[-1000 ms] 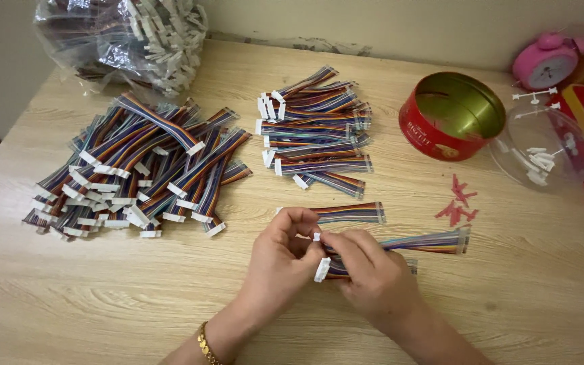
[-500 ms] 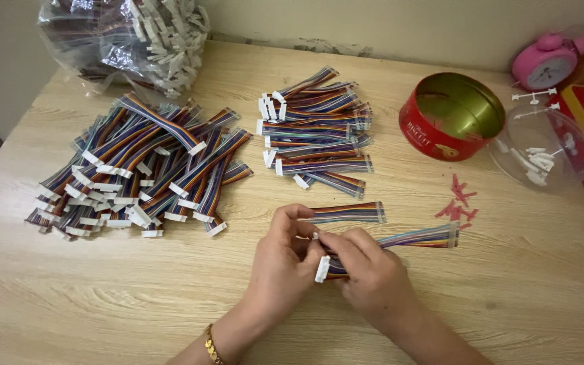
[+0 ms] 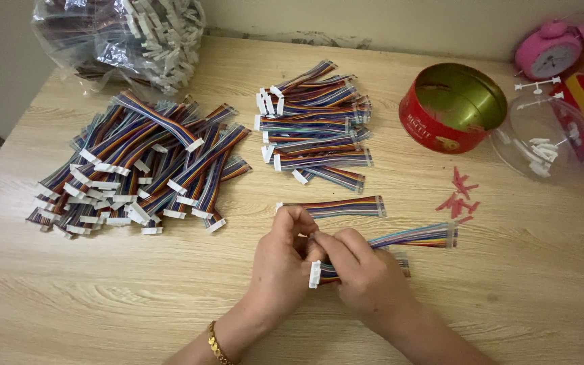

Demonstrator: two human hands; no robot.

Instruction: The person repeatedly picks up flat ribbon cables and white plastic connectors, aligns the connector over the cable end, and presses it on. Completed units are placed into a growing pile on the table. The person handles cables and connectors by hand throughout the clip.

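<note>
A short rainbow ribbon cable [image 3: 414,236] is being held near the middle of the wooden table [image 3: 103,304], its free end trailing off to the right. The left hand [image 3: 282,260] and the right hand [image 3: 366,277] are being pressed together over its left end, fingers curled almost shut, pinching around the wires; a second cable with a white connector [image 3: 315,274] is being kept beneath the right hand. The cable is being judged light, limp and easily bent, best gripped at the stiff connector or just beside it. A loose pile [image 3: 136,169] is lying at the far left, a tidier stack [image 3: 315,122] beyond the hands, a red tin [image 3: 451,108] at the far right
</note>
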